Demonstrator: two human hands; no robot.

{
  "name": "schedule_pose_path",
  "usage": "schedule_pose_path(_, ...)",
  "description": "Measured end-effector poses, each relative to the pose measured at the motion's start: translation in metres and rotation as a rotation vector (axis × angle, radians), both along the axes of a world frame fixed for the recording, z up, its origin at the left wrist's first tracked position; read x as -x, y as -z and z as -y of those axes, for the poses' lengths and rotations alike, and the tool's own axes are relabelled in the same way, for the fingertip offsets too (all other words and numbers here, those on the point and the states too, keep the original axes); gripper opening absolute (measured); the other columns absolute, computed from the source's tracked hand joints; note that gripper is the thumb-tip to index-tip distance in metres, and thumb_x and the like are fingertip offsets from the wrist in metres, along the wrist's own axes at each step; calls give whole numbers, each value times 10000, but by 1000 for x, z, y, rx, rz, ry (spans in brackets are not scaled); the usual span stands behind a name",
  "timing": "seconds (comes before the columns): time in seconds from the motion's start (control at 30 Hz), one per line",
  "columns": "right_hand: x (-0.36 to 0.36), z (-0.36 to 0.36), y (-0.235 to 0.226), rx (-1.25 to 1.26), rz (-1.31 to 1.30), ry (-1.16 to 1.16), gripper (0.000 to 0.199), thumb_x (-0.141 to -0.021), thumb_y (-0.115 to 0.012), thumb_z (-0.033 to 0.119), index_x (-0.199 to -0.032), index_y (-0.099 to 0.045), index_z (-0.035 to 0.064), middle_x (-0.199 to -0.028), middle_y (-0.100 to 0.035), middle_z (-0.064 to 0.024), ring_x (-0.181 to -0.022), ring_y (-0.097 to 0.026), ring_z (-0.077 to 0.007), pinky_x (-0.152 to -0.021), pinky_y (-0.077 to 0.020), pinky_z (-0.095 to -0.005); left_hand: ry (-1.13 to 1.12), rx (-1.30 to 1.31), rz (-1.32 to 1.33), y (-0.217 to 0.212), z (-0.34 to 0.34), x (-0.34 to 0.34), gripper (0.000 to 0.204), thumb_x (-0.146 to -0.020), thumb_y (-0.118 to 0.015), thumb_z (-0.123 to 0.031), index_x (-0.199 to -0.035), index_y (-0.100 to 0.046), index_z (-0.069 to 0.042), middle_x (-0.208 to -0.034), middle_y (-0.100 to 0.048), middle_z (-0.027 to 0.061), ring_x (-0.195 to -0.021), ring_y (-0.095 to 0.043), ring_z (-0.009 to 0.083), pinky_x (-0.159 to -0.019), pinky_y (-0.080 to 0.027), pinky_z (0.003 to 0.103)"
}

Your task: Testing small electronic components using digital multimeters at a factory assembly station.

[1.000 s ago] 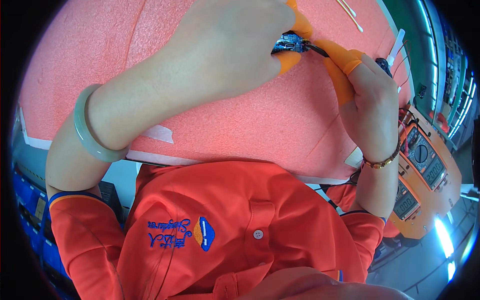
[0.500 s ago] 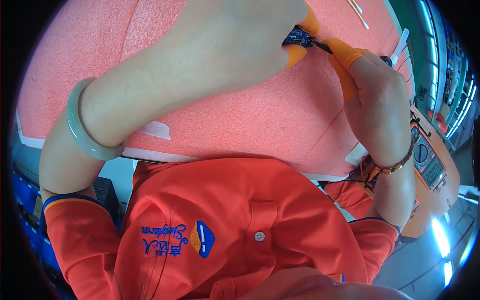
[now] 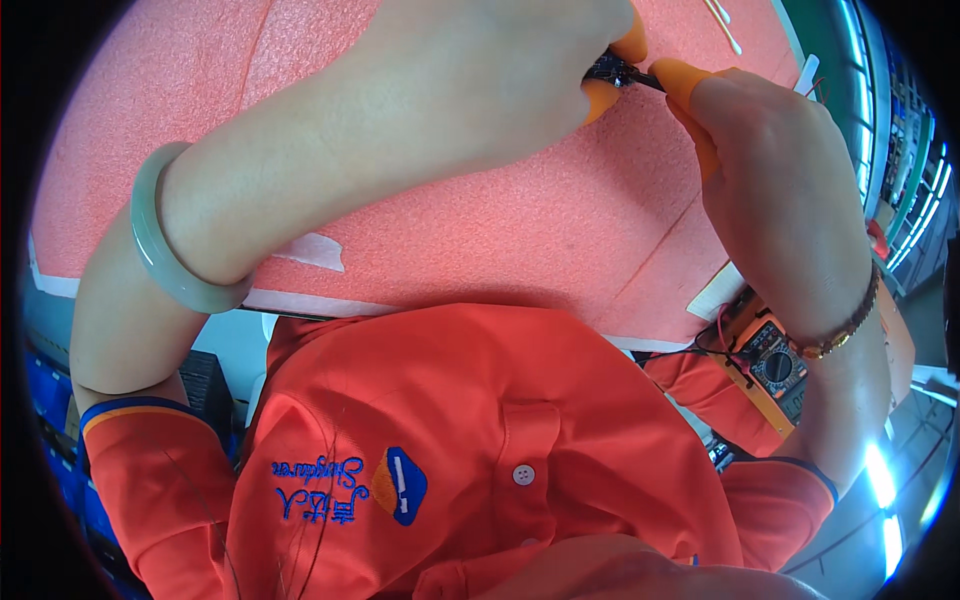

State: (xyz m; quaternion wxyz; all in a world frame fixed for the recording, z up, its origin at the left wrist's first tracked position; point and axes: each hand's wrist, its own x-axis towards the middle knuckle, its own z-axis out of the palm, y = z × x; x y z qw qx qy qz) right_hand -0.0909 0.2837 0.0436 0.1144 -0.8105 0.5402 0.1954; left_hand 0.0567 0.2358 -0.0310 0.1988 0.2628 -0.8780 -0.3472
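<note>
My left hand (image 3: 530, 75) grips a small dark circuit board (image 3: 607, 68) between thumb and finger, both in orange finger cots. Most of the board is hidden behind the hand. From the right, my right hand (image 3: 775, 140) pinches a thin black tool (image 3: 648, 80), tweezers-like in shape, in fingers that also wear orange cots. The tool's tip meets the board's right edge, though I cannot tell exactly what it touches. Both hands are over the pink foam mat (image 3: 480, 230).
Cotton swabs (image 3: 728, 30) lie at the far right of the mat. An orange multimeter (image 3: 775, 362) with leads sits beyond the near right edge, partly behind my right forearm. White tape (image 3: 315, 252) marks the mat's near left part, and a pale label (image 3: 715, 292) its near right corner.
My right hand and forearm have swung right and slightly up, with the tool still at the board. My left hand and the board have shifted slightly right, and the board has tilted.
</note>
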Motion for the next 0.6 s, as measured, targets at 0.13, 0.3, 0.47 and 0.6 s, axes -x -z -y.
schedule_pose_path(0.13,-2,6,2,-19,-70,-83,90,-771,-521,79,-806,-562,8,-661,-515,-146,-614,-521,-311,-529,-413,-365,-4,-44,-45,7,2,-3,100,-701,-536,-129,-740,-565,-42,-679,-508,143,-663,-503,312,-592,-400,380)
schedule_pose_path(0.3,-11,13,-6,8,-139,-133,86,-769,-521,77,-801,-561,8,-665,-517,-141,-628,-528,-304,-539,-414,-366,22,-84,11,-7,7,-5,96,-701,-533,-120,-758,-571,-53,-678,-509,142,-670,-503,309,-594,-401,375)
schedule_pose_path(0.47,8,-2,4,33,67,30,123,-782,-521,81,-870,-575,14,-701,-540,-141,-621,-531,-285,-542,-420,-334,20,-141,-43,-3,7,-4,97,-694,-539,-127,-754,-569,-56,-690,-510,141,-678,-505,304,-589,-400,376)
schedule_pose_path(0.6,27,-15,13,16,256,197,169,-804,-517,91,-941,-577,13,-697,-552,-123,-592,-533,-236,-540,-418,-295,8,-81,58,-7,6,-1,105,-685,-548,-136,-755,-570,-61,-704,-510,139,-687,-505,300,-596,-402,376)
